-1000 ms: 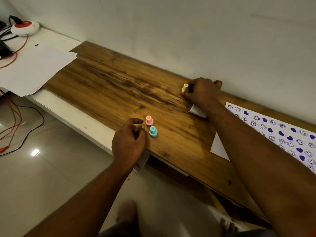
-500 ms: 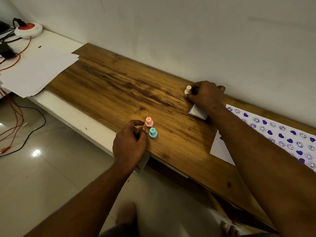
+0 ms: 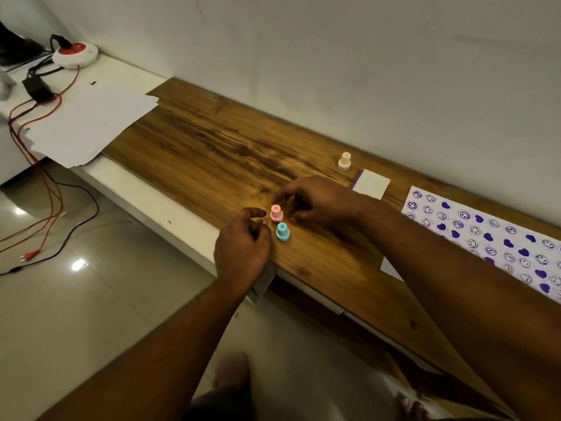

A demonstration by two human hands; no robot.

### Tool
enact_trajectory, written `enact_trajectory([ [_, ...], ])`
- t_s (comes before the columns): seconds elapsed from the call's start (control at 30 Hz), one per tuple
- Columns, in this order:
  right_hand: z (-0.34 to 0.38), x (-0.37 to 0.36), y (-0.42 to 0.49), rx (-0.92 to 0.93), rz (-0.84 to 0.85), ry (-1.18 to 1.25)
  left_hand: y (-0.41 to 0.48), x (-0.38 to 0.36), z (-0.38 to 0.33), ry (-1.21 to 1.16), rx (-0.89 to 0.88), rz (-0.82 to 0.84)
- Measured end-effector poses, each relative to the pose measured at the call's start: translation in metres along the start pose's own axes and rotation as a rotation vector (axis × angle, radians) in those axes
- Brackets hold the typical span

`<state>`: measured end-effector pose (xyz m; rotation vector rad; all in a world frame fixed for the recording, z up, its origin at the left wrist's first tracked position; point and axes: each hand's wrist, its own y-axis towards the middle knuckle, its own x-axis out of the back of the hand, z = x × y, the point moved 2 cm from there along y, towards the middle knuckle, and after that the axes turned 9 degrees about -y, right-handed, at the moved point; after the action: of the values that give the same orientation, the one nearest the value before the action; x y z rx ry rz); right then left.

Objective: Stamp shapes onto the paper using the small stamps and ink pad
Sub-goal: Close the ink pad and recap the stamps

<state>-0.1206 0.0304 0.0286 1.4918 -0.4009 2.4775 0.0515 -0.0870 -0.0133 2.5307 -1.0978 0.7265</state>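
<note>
A pink stamp (image 3: 276, 212) and a teal stamp (image 3: 282, 231) stand upright side by side near the front edge of the wooden board (image 3: 212, 153). My left hand (image 3: 241, 247) sits just left of them with its fingers curled; a small tan piece, seemingly another stamp, peeks out of its fingertips. My right hand (image 3: 315, 202) hovers just right of the pink stamp with fingers loosely bent, and I cannot tell if they touch it. A cream stamp (image 3: 345, 161) stands alone near the wall. The closed white ink pad (image 3: 371, 183) lies beside it. The paper (image 3: 485, 235) on the right carries purple smileys and hearts.
A stack of white sheets (image 3: 88, 126) overlaps the board's left end. Behind it are a round white-and-red socket (image 3: 75, 54), a black adapter (image 3: 38, 86) and red cables (image 3: 36, 165) trailing to the tiled floor. The wall runs along the board's far side.
My right hand let go of the cream stamp by the wall and came forward left to the pink stamp. The ink pad is now uncovered. My left hand has stayed put.
</note>
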Motion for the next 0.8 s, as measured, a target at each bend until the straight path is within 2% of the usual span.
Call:
enact_trajectory([
  [0.4,-0.002,-0.016,0.012,0.001,-0.088,-0.099,0.005,-0.004,0.003,0.044,0.015,-0.017],
  [0.47,-0.008,-0.014,0.008,-0.102,-0.185,-0.162,0.005,-0.004,0.004,0.044,0.014,-0.018],
  [0.6,-0.035,0.005,-0.01,-0.453,-0.464,-0.265,0.004,-0.004,0.006,0.038,0.004,-0.023],
  [0.8,-0.061,0.019,-0.027,-0.672,-0.517,-0.462,0.006,-0.006,0.008,0.054,0.007,-0.041],
])
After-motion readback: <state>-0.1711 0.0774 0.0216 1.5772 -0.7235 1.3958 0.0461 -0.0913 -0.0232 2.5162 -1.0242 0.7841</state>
